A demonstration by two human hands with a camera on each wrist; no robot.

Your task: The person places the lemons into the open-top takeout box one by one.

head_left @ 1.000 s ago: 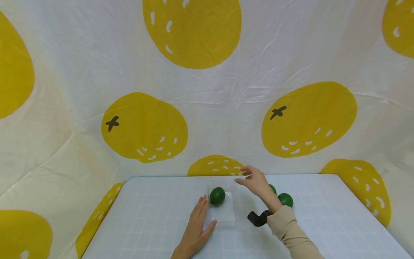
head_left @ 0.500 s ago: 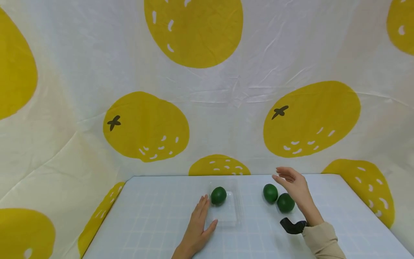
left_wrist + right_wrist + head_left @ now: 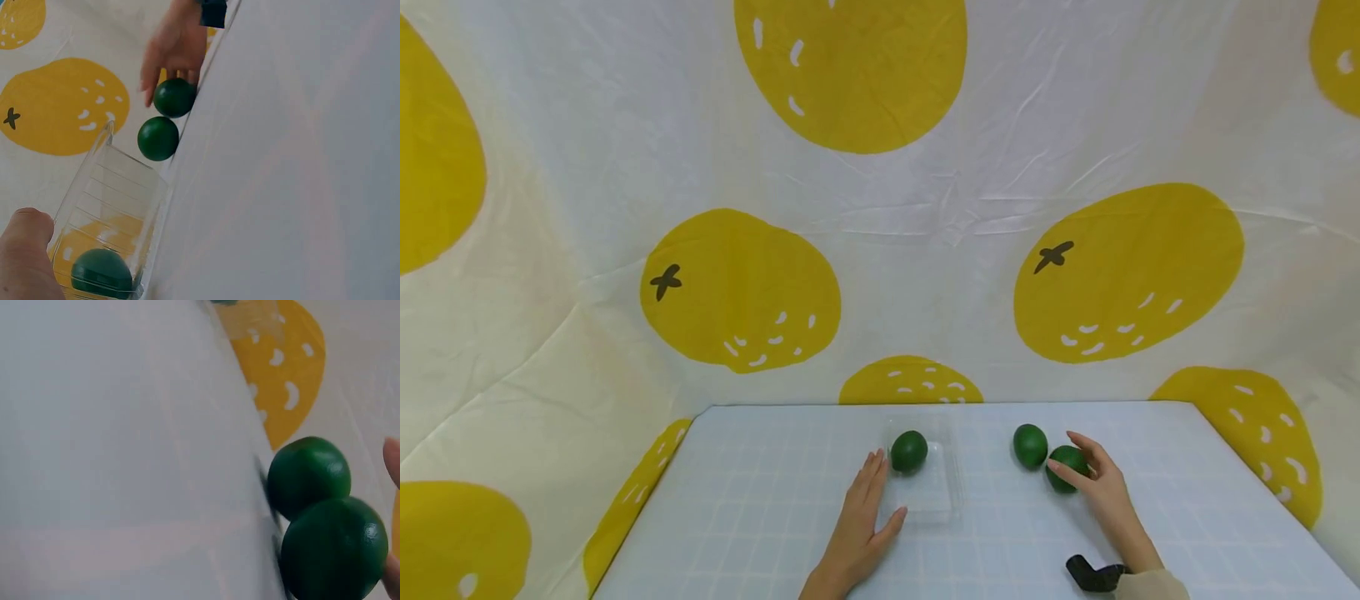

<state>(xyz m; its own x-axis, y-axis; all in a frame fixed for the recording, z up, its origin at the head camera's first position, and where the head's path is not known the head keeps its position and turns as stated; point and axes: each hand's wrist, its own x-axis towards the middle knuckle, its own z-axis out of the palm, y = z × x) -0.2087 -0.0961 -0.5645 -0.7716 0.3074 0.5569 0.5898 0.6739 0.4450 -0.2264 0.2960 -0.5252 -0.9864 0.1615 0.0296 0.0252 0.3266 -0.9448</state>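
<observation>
A clear plastic box (image 3: 936, 500) stands on the table with one round, dark green, lime-like fruit (image 3: 909, 452) at its far left. Along its left side lies my left hand (image 3: 859, 525), fingers straight and right at the wall, thumb by the near corner. Two more green fruits sit close together to the right: a farther one (image 3: 1030, 446) and a nearer one (image 3: 1066, 477). My right hand (image 3: 1105, 487) reaches over the nearer fruit, thumb in front and fingers spread beyond it. In the right wrist view a fingertip (image 3: 392, 459) stands apart from this nearer fruit (image 3: 334, 550).
The table (image 3: 760, 500) has a pale, faintly checked cover. Behind it hangs a white cloth (image 3: 917, 275) printed with large yellow fruits. A black strap piece (image 3: 1093, 575) sits at the right wrist beside a beige sleeve (image 3: 1150, 585).
My right hand has moved right from above the box, then down and nearer to the closer of the two fruits. The left hand, the box and the fruits stay where they were.
</observation>
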